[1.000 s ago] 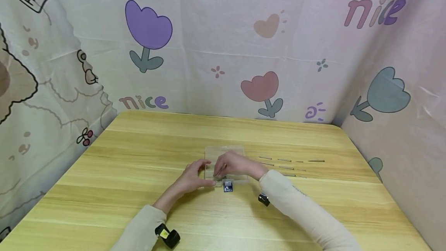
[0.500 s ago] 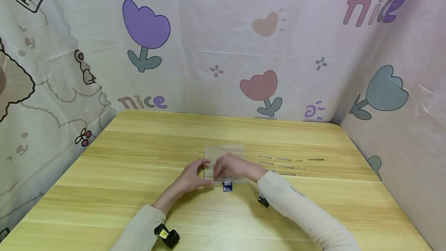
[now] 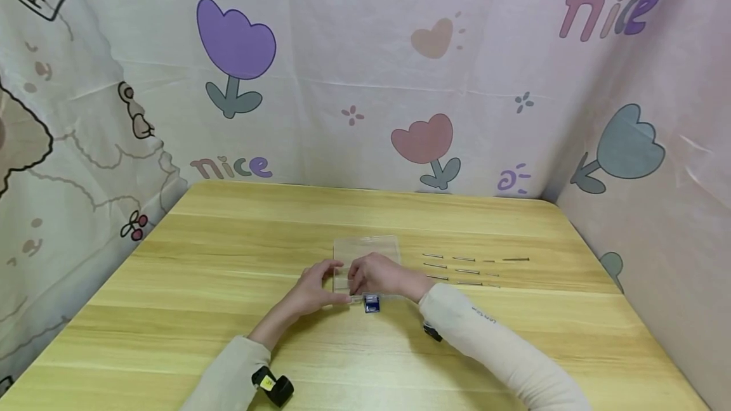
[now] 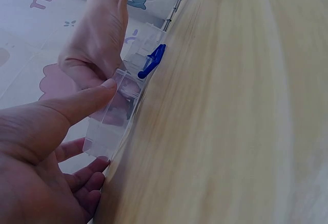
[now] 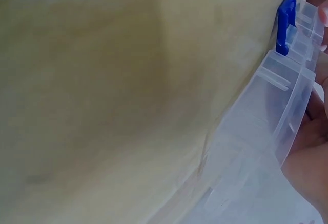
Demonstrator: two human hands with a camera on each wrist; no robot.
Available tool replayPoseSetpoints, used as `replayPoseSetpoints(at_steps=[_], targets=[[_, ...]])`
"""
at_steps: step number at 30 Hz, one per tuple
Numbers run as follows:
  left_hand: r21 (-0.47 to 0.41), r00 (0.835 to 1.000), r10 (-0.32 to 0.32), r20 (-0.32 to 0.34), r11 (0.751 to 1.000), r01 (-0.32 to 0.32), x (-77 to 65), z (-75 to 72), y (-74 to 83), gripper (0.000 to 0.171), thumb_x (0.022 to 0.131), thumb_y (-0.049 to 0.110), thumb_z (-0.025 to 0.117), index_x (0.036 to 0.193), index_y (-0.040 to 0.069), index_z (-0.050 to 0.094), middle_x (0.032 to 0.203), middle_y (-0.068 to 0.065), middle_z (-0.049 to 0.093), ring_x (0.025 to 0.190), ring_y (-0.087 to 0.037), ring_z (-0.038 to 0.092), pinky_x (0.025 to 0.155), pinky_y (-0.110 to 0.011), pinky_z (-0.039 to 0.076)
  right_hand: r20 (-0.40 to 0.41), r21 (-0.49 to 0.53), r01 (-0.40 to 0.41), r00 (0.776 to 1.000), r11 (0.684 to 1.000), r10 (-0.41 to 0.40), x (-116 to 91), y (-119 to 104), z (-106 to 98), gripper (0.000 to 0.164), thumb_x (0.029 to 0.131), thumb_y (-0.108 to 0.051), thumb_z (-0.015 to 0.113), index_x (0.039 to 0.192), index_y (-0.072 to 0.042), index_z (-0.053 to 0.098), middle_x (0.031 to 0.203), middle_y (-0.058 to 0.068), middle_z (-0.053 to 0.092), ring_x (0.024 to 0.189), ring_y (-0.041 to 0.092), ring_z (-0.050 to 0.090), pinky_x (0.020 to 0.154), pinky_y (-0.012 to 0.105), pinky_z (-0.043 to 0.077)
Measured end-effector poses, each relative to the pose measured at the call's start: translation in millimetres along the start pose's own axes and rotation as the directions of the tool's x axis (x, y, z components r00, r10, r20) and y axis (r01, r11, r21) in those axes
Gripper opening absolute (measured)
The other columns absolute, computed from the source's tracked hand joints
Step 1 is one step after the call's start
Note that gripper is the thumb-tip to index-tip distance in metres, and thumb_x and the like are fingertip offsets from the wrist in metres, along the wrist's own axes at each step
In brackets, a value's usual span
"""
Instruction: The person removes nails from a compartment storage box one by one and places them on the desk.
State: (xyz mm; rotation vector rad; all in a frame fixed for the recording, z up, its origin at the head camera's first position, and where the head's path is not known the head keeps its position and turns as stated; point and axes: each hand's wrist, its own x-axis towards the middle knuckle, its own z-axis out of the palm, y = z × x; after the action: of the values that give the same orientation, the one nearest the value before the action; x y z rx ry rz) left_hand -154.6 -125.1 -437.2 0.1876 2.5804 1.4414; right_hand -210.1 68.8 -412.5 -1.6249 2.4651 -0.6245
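Note:
A clear plastic box (image 3: 365, 246) with a blue latch (image 3: 372, 304) at its front lies open on the table. My left hand (image 3: 311, 290) holds the box at its front left corner. In the left wrist view its thumb lies on the front rim and its fingers curl by the side wall (image 4: 100, 144). My right hand (image 3: 377, 274) reaches down into the box with fingers bent. A small dark shape (image 4: 130, 102) shows through the wall by those fingertips; I cannot tell whether they pinch it. In the right wrist view the box front (image 5: 279, 93) and latch show, with the fingertips hidden.
To the right of the box, several metal nails (image 3: 468, 271) of different lengths lie in loose rows on the wooden table (image 3: 257, 221). Some sit just beyond the right forearm (image 3: 480, 328). A printed cloth (image 3: 325, 49) hangs behind the table and along both sides.
The head view has drifted slightly. My left hand stays on the box corner, and my right hand remains inside the box with its fingers drawn in slightly closer together.

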Motion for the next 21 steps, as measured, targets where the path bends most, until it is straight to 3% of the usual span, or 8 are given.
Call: replayPoseSetpoints(at_steps=[16,21], targets=[[0.000,1.000,0.007,-0.009,1.000,-0.007,-0.7,-0.6,-0.8,0.070,0.072,0.023,0.086,0.132,0.008,0.054,0.128,-0.013,0.055,0.120,-0.035,0.041,0.097,-0.056,0.036,0.000,-0.036,0.022,1.000,0.999,-0.022,-0.4,2.0,2.5,0.005,0.080,-0.006,0.078,0.084,-0.008,0.078,0.097,0.005,0.067,0.090,0.013,0.063,0.082,0.015,0.047],[-0.013,1.000,0.010,-0.003,1.000,-0.010,-1.5,-0.8,-0.9,0.070,0.072,0.023,0.086,0.133,0.008,0.053,0.128,-0.013,0.055,0.120,-0.035,0.040,0.097,-0.056,0.036,0.005,0.017,-0.011,1.000,1.000,0.011,-0.2,0.8,1.8,0.004,0.082,-0.004,0.076,0.085,-0.007,0.077,0.097,0.005,0.067,0.091,0.013,0.063,0.081,0.015,0.047]])
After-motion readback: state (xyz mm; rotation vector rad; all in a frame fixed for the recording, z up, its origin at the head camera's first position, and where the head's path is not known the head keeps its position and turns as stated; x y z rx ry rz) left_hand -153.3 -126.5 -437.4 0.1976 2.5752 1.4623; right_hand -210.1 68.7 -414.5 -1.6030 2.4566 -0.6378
